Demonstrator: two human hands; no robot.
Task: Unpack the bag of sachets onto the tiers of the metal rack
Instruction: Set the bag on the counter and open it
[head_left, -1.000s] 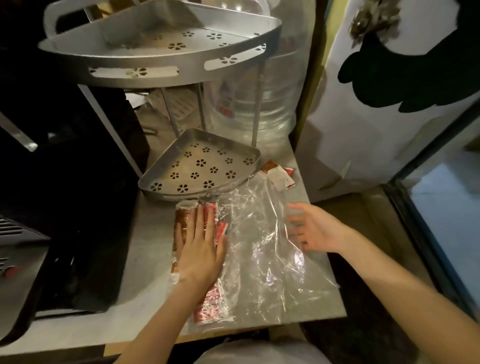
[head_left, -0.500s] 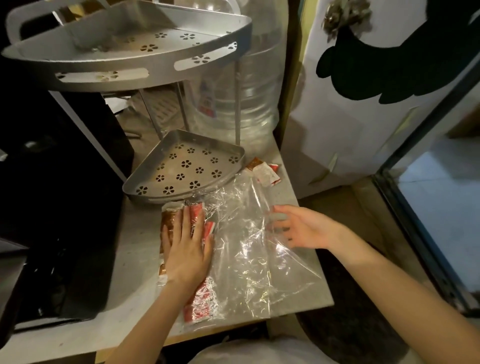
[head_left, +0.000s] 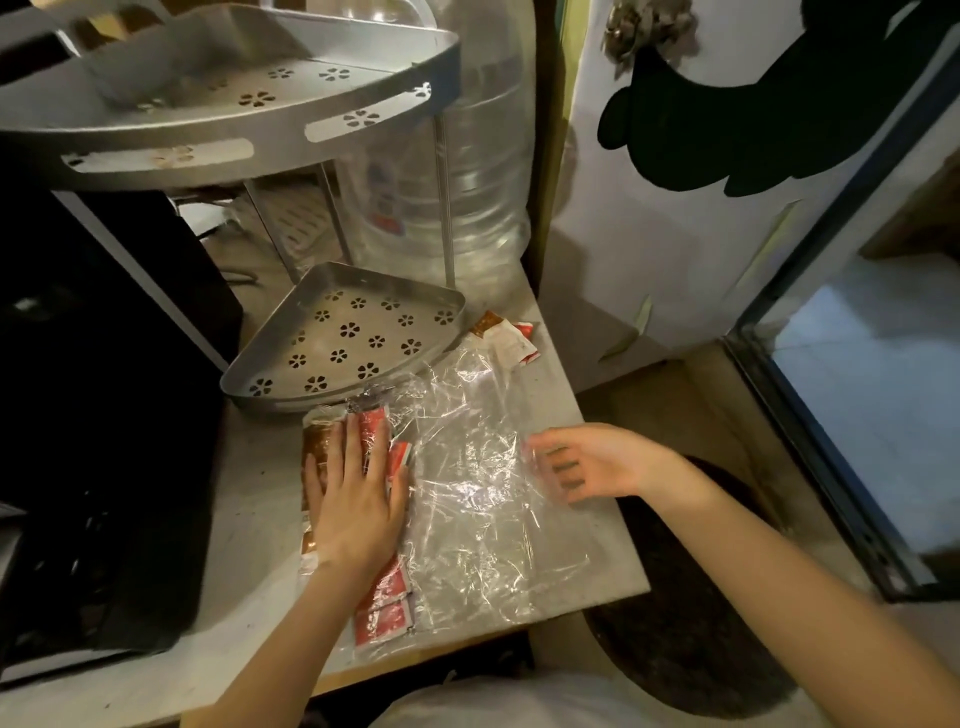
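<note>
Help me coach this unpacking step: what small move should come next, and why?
Probably the right hand should pinch the plastic bag at its near edge and lift it open. The left hand lies flat on the sachets, which are inside the bag, and the lower tier of the rack holds none yet.
</note>
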